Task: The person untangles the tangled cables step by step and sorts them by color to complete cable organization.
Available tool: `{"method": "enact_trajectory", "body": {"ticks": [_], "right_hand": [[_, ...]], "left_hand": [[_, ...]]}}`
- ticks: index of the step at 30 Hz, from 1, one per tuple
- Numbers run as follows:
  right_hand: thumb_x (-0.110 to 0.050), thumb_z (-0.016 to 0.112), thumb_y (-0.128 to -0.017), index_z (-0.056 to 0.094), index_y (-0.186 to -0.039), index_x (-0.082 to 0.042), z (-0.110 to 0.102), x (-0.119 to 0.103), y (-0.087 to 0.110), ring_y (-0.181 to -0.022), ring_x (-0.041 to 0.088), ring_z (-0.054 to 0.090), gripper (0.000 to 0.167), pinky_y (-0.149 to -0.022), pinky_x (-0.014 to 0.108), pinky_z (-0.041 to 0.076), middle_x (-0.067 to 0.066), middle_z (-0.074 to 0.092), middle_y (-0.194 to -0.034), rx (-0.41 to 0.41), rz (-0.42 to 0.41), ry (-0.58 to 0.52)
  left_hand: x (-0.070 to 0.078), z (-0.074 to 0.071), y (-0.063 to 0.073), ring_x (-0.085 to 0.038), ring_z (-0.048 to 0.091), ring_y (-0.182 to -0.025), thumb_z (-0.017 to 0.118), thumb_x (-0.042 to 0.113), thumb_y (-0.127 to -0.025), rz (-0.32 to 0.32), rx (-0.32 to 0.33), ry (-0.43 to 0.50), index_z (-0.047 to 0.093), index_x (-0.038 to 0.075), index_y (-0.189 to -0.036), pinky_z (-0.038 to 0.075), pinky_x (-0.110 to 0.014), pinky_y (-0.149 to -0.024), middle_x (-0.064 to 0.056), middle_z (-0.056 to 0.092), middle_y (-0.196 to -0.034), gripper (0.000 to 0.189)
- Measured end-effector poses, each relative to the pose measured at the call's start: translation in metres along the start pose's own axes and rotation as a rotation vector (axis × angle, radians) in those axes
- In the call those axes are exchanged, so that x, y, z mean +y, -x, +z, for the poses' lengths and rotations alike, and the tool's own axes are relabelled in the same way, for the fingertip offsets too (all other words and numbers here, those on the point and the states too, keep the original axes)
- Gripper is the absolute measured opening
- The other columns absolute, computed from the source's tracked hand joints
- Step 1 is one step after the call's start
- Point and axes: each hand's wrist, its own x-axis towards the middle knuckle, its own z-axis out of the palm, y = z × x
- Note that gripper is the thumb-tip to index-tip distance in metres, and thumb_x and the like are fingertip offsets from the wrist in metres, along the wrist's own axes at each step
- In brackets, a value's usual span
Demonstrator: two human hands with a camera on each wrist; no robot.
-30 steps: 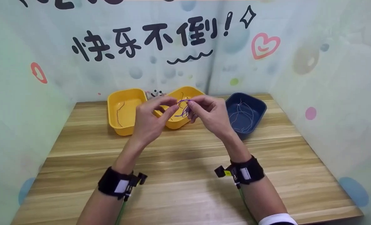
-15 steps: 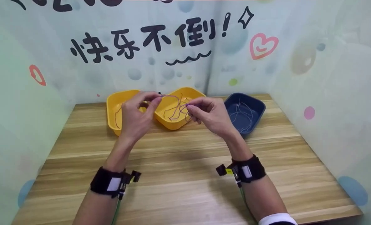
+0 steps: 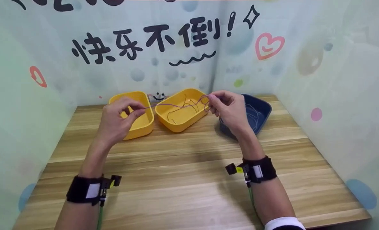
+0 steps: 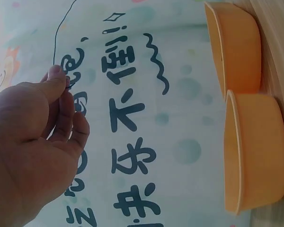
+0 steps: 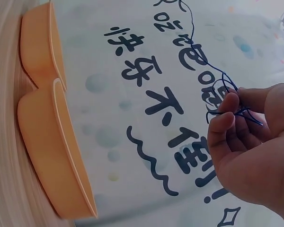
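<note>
A thin purple string [image 3: 167, 104] runs between my two hands, above the middle yellow bin [image 3: 179, 127]. My left hand [image 3: 116, 119] pinches one end between thumb and fingertips, in front of the left yellow bin [image 3: 143, 129]. At the other end, my right hand [image 3: 229, 110] grips the bunched part, its fingers overlapping the navy bin [image 3: 262, 119] in the head view. Loops of the string [image 5: 222, 75] stick out around the right fingertips in the right wrist view, where it looks blue. Seen from the left wrist, a single strand [image 4: 55, 42] rises from the thumb [image 4: 56, 75].
Several thin dark strands [image 3: 175, 111] lie in the middle yellow bin, and pale strands [image 3: 255, 111] lie in the navy one. All three bins stand at the back of the wooden table [image 3: 176, 179], against a printed curtain [image 3: 138, 75]. Curtains also flank both sides.
My hands have spread apart, the left moving left and the right moving right and slightly up. The string between them has gone from a loose bunch to a drawn-out line.
</note>
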Motion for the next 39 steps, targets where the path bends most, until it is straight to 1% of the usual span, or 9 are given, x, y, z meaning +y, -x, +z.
{"method": "enact_trajectory", "body": {"ticks": [4,8,12,15,20,25,27,32,39], "right_hand": [[-0.005,0.078,-0.105,0.082,-0.101,0.000,-0.004,-0.001,-0.001,-0.063,0.011,0.064,0.008,-0.056,0.020,0.055,0.003,0.075,-0.078,0.025,-0.005,0.016],[-0.006,0.081,-0.104,0.084,-0.100,0.001,-0.004,-0.002,0.000,-0.063,0.013,0.065,0.008,-0.057,0.020,0.056,0.001,0.076,-0.078,0.000,-0.031,0.111],[-0.008,0.081,-0.104,0.085,-0.099,-0.001,-0.003,-0.003,0.001,-0.061,0.016,0.064,0.009,-0.054,0.018,0.049,0.001,0.075,-0.077,-0.029,-0.051,0.216],[-0.008,0.082,-0.104,0.086,-0.099,-0.002,-0.001,-0.002,0.001,-0.060,0.020,0.064,0.009,-0.052,0.017,0.044,0.009,0.076,-0.077,-0.044,-0.064,0.265],[-0.009,0.082,-0.103,0.088,-0.100,-0.004,0.000,0.001,0.001,-0.060,0.020,0.066,0.008,-0.052,0.017,0.044,0.015,0.078,-0.078,-0.075,-0.082,0.313],[-0.009,0.083,-0.103,0.088,-0.103,-0.004,-0.003,0.001,0.001,-0.062,0.030,0.068,0.007,-0.051,0.017,0.043,0.003,0.078,-0.077,-0.076,-0.086,0.311],[-0.009,0.084,-0.103,0.088,-0.104,-0.003,-0.005,0.000,0.000,-0.062,0.031,0.068,0.008,-0.052,0.017,0.044,0.005,0.079,-0.078,-0.079,-0.077,0.317],[-0.012,0.086,-0.101,0.088,-0.106,-0.002,-0.009,0.000,-0.001,-0.061,0.016,0.067,0.011,-0.054,0.017,0.048,0.011,0.080,-0.081,-0.081,-0.042,0.314],[-0.017,0.088,-0.101,0.086,-0.106,-0.002,-0.015,0.002,-0.002,-0.058,0.010,0.064,0.016,-0.049,0.019,0.050,0.006,0.078,-0.079,-0.047,0.054,0.173]], "left_hand": [[-0.007,-0.004,0.005,-0.014,0.064,-0.087,0.086,0.005,-0.098,0.066,-0.031,-0.071,0.087,0.003,-0.105,0.049,-0.013,-0.079,-0.011,0.082,-0.099,0.007],[-0.012,-0.006,0.009,-0.020,0.065,-0.083,0.085,0.003,-0.099,0.087,0.003,-0.141,0.086,-0.002,-0.106,0.047,-0.008,-0.077,-0.016,0.076,-0.094,0.008],[-0.017,-0.007,0.011,-0.019,0.062,-0.081,0.085,0.003,-0.100,0.037,0.088,-0.165,0.087,-0.003,-0.108,0.045,-0.009,-0.075,-0.018,0.072,-0.091,0.011],[-0.018,-0.008,0.012,-0.016,0.058,-0.081,0.085,0.005,-0.100,-0.018,0.124,-0.154,0.087,-0.002,-0.108,0.044,-0.011,-0.073,-0.018,0.074,-0.092,0.010],[-0.017,-0.010,0.011,-0.011,0.059,-0.083,0.082,0.011,-0.104,-0.101,0.084,-0.132,0.088,0.001,-0.110,0.046,-0.006,-0.071,-0.018,0.078,-0.097,0.012],[-0.018,-0.016,0.012,-0.004,0.065,-0.081,0.082,0.014,-0.105,-0.155,0.004,-0.103,0.090,0.005,-0.109,0.052,-0.003,-0.072,-0.016,0.081,-0.102,0.012],[-0.018,-0.018,0.013,-0.003,0.066,-0.079,0.082,0.015,-0.105,-0.172,0.013,-0.079,0.090,0.005,-0.110,0.053,-0.004,-0.071,-0.017,0.081,-0.102,0.014],[-0.018,-0.023,0.013,0.000,0.067,-0.077,0.084,0.018,-0.104,-0.211,0.077,0.017,0.089,0.004,-0.111,0.055,-0.007,-0.071,-0.014,0.079,-0.100,0.016],[-0.023,-0.028,0.015,-0.003,0.069,-0.074,0.085,0.014,-0.103,-0.218,0.106,0.064,0.089,0.003,-0.109,0.056,-0.011,-0.068,0.008,0.076,-0.093,0.013]]}}
